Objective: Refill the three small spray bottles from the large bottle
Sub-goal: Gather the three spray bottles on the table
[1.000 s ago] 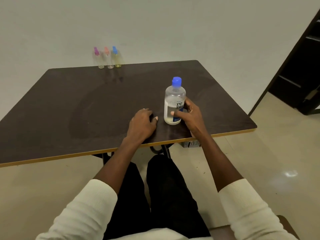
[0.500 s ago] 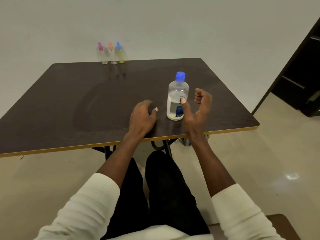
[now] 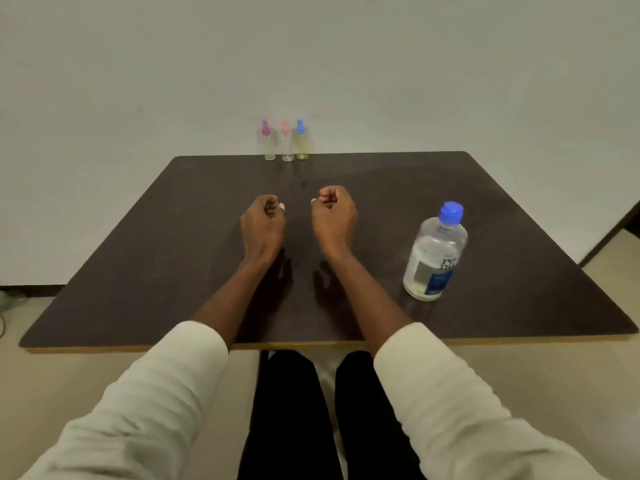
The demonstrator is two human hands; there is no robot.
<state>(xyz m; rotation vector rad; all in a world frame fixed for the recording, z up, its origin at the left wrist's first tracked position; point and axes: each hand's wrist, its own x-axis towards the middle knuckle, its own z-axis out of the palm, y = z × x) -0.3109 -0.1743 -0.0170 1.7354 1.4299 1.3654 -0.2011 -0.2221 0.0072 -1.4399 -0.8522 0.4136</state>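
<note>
both hands, left [image 3: 263,223] and right [image 3: 334,220], curled, holding nothing; large bottle [image 3: 434,258] upright at right.

The large bottle [image 3: 435,252] label reads "re" above "nu".

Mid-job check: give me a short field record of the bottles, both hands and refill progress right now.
large bottle: upright, blue cap on, near right of table, partly full
spray bottles: purple-topped, pink-topped, blue-topped, in a row at the far edge, tops on
left hand: fingers curled, holding nothing
right hand: fingers curled, holding nothing
progress: no pouring under way
</note>
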